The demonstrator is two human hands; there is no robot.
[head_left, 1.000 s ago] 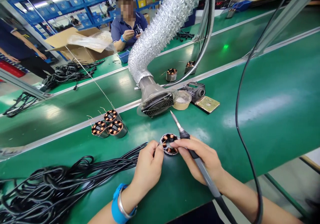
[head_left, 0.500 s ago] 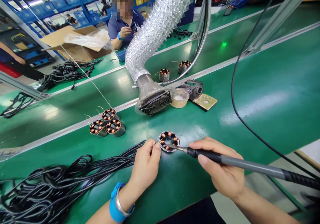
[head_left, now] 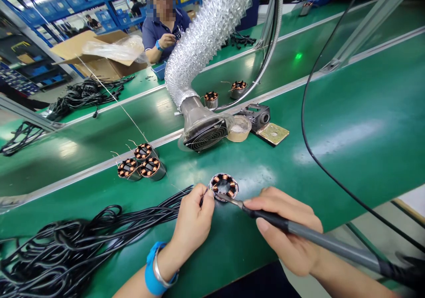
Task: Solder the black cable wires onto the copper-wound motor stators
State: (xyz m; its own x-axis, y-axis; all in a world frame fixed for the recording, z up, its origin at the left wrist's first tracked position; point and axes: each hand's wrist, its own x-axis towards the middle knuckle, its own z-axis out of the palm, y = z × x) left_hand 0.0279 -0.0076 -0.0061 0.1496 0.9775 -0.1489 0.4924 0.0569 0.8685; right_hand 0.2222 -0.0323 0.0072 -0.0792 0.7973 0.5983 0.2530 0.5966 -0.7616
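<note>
A round motor stator (head_left: pixel 233 186) with copper coils rests on the green bench in front of me. At its left edge my left hand (head_left: pixel 195 216) is closed in a pinch on a thin wire end; the fingers hide most of it. Black cables (head_left: pixel 142 225) run from beside that hand to a tangled heap on the left. My right hand (head_left: pixel 292 234) grips a soldering iron (head_left: pixel 270 218) like a pen. The iron's metal tip meets the stator's near left rim, close to my left fingertips; exact contact cannot be made out.
Three stators (head_left: pixel 151 168) stand grouped at left. A fume fan (head_left: pixel 209 136) on a silver duct (head_left: pixel 202 45) hangs ahead, beside a small bowl (head_left: pixel 239 132) and an iron stand (head_left: pixel 260 117). Two stators sit on the belt. A co-worker (head_left: pixel 166 32) sits beyond; a black cord (head_left: pixel 307 134) crosses at right.
My right hand and the soldering iron have shifted slightly left and down, the iron now sloping more steeply. The two stators on the belt have moved left. My left hand keeps its pinch.
</note>
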